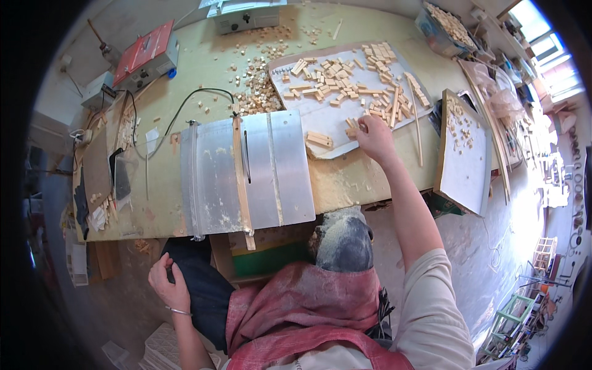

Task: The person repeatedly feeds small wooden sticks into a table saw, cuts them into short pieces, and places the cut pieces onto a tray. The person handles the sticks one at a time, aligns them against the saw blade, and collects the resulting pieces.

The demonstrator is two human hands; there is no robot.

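Note:
My right hand (375, 139) reaches over the white board (293, 114) on the table. Its fingers are pinched at the board's near edge, right beside some small wooden blocks (351, 127); whatever lies between the fingertips is hidden. To the left of it, a few wooden strips (319, 139) lie side by side. My left hand (168, 285) hangs below the table edge by my thigh, fingers loosely curled, thumb apart, nothing in it. Between them stands a metal saw table (287, 179) with a slot and a wooden strip (240, 172) laid along it.
Many cut wooden blocks (336, 77) lie scattered over the white board, with more small cubes (256, 83) heaped beyond the saw table. A tilted tray (465, 160) with wooden bits leans at the right. A full plastic bin (441, 31) and a red-topped box (148, 49) stand farther back.

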